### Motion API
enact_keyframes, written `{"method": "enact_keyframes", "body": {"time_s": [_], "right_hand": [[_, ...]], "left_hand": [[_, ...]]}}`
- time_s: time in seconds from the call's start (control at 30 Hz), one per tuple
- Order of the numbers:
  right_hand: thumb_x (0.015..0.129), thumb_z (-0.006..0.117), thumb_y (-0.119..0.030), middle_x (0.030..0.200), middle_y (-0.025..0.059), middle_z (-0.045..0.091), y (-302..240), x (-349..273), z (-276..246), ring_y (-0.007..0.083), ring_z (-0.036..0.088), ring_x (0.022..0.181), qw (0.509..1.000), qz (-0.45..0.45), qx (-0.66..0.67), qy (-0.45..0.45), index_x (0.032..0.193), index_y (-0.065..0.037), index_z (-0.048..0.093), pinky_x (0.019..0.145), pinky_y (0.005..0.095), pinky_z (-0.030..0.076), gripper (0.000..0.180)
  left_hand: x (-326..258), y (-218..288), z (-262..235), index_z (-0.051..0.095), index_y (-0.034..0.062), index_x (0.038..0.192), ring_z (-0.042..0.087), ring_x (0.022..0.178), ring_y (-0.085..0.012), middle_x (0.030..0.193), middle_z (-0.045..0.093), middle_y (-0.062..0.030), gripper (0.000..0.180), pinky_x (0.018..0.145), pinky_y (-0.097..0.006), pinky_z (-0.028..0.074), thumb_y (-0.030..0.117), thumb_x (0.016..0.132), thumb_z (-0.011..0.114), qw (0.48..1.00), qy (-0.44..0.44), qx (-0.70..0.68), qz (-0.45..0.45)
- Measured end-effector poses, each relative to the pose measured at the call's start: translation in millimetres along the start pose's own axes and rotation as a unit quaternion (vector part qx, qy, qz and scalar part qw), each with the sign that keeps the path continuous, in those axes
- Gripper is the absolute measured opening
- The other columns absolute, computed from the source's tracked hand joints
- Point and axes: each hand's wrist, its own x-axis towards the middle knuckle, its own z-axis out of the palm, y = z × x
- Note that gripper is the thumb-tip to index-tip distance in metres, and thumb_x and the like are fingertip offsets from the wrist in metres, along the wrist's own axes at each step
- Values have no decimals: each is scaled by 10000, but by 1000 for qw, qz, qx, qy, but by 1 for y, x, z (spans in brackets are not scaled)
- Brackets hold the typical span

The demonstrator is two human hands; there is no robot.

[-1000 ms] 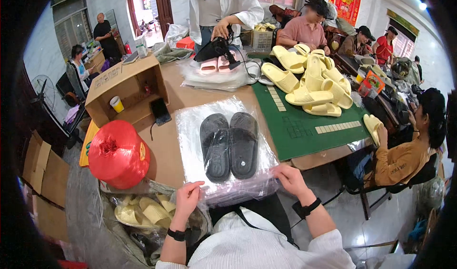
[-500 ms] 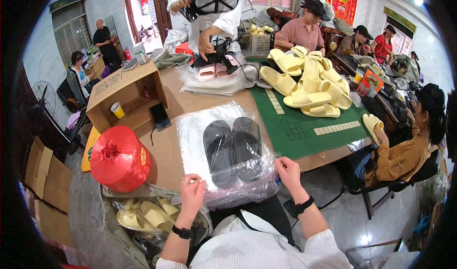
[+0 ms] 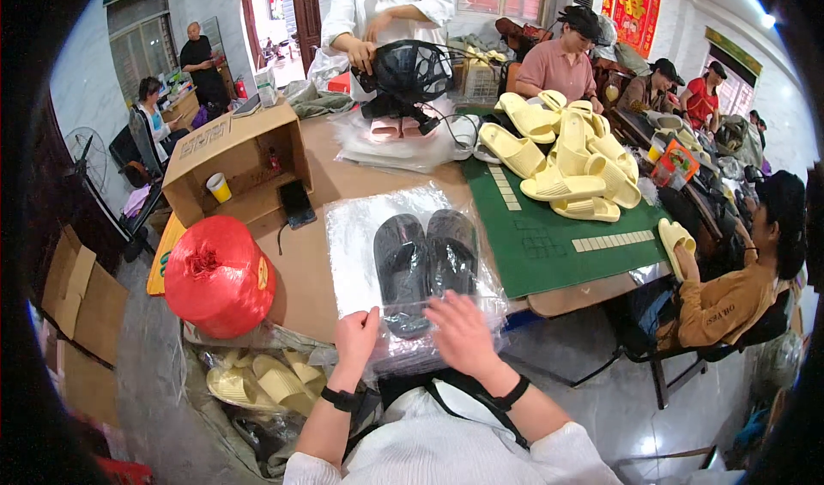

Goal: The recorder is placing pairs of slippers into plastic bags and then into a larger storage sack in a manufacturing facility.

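A pair of black slippers (image 3: 402,257) lies side by side inside a clear plastic bag (image 3: 352,245), toes pointing away from me. More clear bags appear stacked under it at the table's near edge. My left hand (image 3: 355,339) is closed in a pinch on the bag's near left edge, where a strip of film runs across the heels. My right hand (image 3: 465,335) lies over the near right part of the bag beside the right slipper's heel, its fingers stretched out and apart.
A red twine roll (image 3: 219,275), an open cardboard box (image 3: 184,172) with a yellow cup, and a phone (image 3: 296,203) stand left. Yellow slippers (image 3: 566,172) pile on a green mat (image 3: 536,266). Co-workers sit right and behind; one across the table holds a black cap on a cable.
My right hand has moved left from the bag's right corner onto its near part, fingers now spread. The person opposite has straightened up and brought the black cap down over the table.
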Motion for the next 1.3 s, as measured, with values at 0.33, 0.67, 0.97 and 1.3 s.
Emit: {"method": "enact_keyframes", "body": {"time_s": [0.33,0.67,0.97,1.3], "right_hand": [[959,591,-369,1565,90,410,6,-6,30,307,358,1451,988,-10,-10,-151,1481,-103,453,1195,495,250,601],[941,633,-316,1580,189,344,34,-22,20,384,306,1463,987,143,46,-65,1481,6,395,1183,479,283,672],[968,602,-319,1591,297,243,34,-24,30,447,258,1469,982,166,79,-36,1512,76,277,1193,490,249,747],[976,584,-293,1609,278,216,36,-28,34,435,235,1483,983,157,84,-31,1521,63,263,1203,484,222,725]], "left_hand": [[-18,49,-4,560,81,1347,435,1338,-420,1468,480,-165,472,1071,-514,391,290,932,638,949,-3,140,282],[-19,14,26,407,114,1512,334,1431,-444,1622,261,-188,633,1153,-542,309,373,962,584,959,-96,151,220],[-19,5,38,339,-135,1462,225,1470,-489,1549,216,-400,955,1205,-523,209,511,854,694,981,-8,140,131],[8,7,22,341,-128,1465,37,1517,-473,1584,151,-377,996,1218,-505,162,489,802,754,979,-187,83,14]]}}
